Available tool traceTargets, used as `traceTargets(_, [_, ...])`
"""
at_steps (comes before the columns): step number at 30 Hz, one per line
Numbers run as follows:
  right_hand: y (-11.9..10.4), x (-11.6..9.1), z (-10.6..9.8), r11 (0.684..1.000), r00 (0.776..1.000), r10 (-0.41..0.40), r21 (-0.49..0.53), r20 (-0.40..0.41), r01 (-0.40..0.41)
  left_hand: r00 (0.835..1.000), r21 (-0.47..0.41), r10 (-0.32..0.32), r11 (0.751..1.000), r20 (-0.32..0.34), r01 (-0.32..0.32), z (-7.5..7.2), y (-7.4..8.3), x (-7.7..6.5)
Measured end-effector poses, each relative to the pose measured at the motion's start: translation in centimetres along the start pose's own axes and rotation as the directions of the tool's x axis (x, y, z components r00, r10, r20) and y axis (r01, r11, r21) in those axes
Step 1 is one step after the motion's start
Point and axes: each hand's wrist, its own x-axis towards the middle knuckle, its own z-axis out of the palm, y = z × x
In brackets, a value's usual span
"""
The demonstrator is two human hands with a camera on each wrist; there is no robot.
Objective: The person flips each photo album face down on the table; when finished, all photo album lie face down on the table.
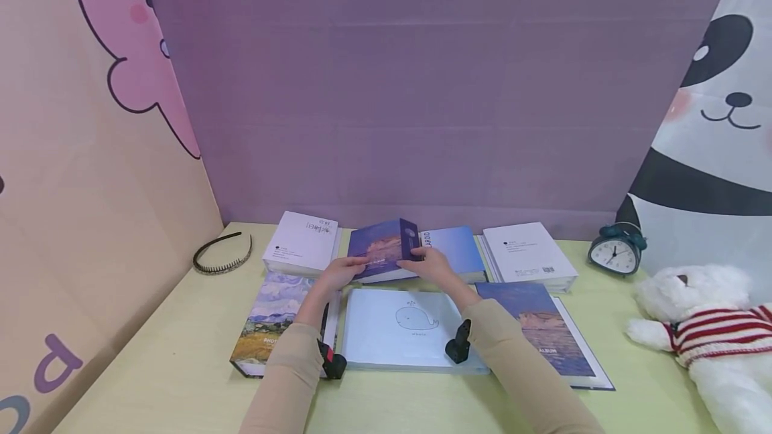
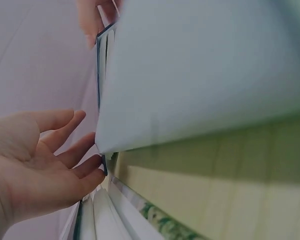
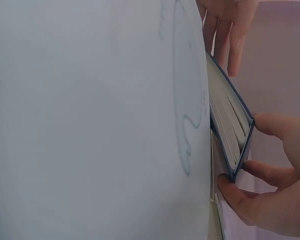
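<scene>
A purple-blue photo album [image 1: 375,246] with a sunset-like cover is tilted up on its edge in the back row, its spine toward the right. My right hand [image 1: 435,266] pinches it at the spine end; the right wrist view shows thumb and fingers [image 3: 240,197] around the spine's corners. On the other side, my left hand [image 1: 342,273] has its fingers loosely extended, the tips at the album's lower left corner. In the left wrist view those fingers [image 2: 80,150] touch the corner without curling round it. Below both hands lies a pale blue whale-drawing album [image 1: 392,333].
White albums [image 1: 301,240] [image 1: 531,253] and a blue one [image 1: 452,250] stand in the back row. A landscape-painting album [image 1: 274,320] lies front left, another sunset album [image 1: 543,333] front right. A headband [image 1: 223,266], alarm clock [image 1: 615,253] and white teddy bear [image 1: 699,333] sit at the sides.
</scene>
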Motion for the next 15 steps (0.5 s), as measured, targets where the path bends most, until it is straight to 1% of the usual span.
traceTargets(7, [0.28,0.32,0.16,1.0,1.0,0.007,-0.004,0.017,-0.007,1.0,0.041,-0.008,0.999,-0.004,0.008,0.06,0.12,-0.07])
traceTargets(15, [0.38,0.35,0.39,1.0,0.999,0.002,-0.026,0.043,-0.001,1.0,0.043,-0.013,0.999,0.006,0.013,0.02,-0.04,-0.04])
